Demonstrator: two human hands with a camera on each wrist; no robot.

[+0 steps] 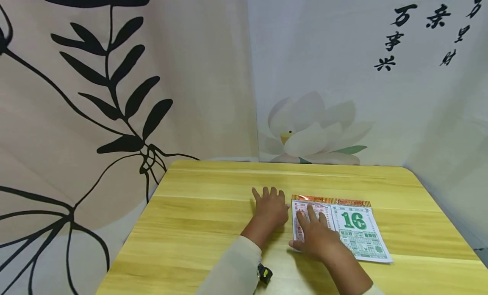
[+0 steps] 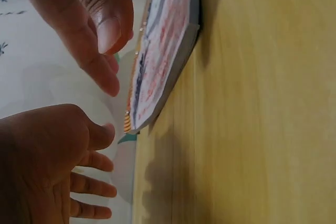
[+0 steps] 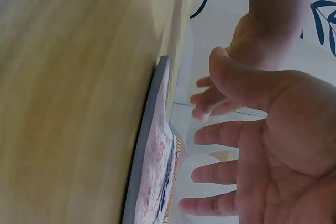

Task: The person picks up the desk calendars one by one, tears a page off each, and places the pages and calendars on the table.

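A tear-off calendar pad (image 1: 362,240) with a big green 16 on its right half lies flat on the wooden table. Over its left half is my right hand (image 1: 320,235), fingers spread; in the right wrist view this hand (image 3: 294,145) is held above the pad, apart from it. Just left of the pad, my left hand (image 1: 270,208) has its fingers extended and holds nothing. The left wrist view shows that hand (image 2: 42,150) raised over the table, with a shadow below. The pad's thick side edge (image 2: 181,59) shows there too.
The yellow wood-grain table (image 1: 198,227) has rounded far corners. Behind it hangs a pale curtain (image 1: 206,75) with black plant shapes, a lotus print (image 1: 316,130) and black lettering. A small black device (image 1: 264,273) sits at the left sleeve.
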